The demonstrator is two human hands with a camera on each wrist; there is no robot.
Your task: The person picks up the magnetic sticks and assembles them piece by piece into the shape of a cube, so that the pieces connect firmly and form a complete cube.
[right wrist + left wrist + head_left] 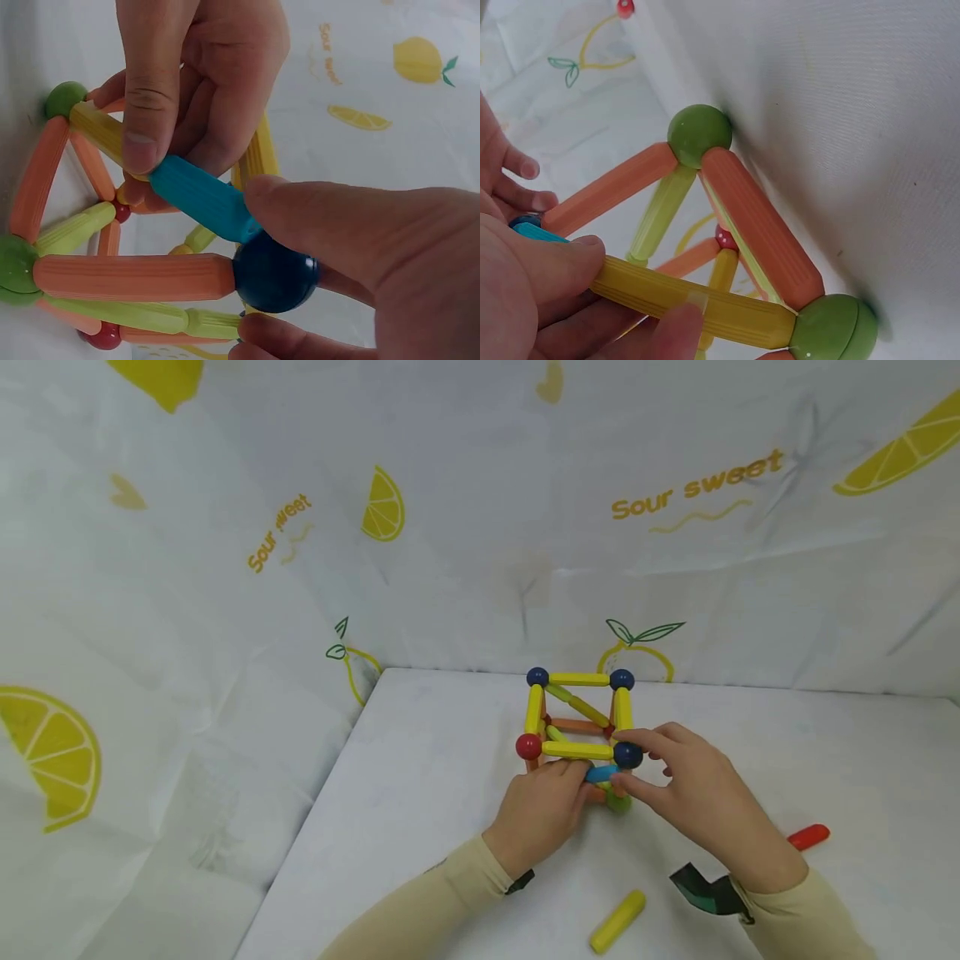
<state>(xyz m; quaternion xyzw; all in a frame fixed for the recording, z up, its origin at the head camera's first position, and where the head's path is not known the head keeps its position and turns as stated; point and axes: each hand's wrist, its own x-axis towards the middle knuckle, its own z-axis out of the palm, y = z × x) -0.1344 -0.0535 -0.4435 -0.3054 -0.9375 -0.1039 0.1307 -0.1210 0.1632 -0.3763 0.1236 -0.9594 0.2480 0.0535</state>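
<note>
A cube-shaped frame of magnetic rods and balls stands on the white table point(420, 760). Its top has yellow rods point(577, 750), dark blue balls point(627, 755) and one red ball point(528, 746); orange rods point(135, 276) and green balls point(700, 135) show lower down. My left hand point(536, 814) pinches a slanting yellow rod point(697, 304) where it meets a light blue rod point(202, 196). That pair runs diagonally from a green ball to the front right dark blue ball. My right hand point(693, 789) grips this dark blue ball, its thumb against the light blue rod's end.
A loose yellow rod point(618, 921) lies in front of the frame, between my forearms. One red rod point(810, 837) is on the table beside my right wrist, partly hidden by it. A lemon-print cloth point(480, 568) hangs behind the table and on its left.
</note>
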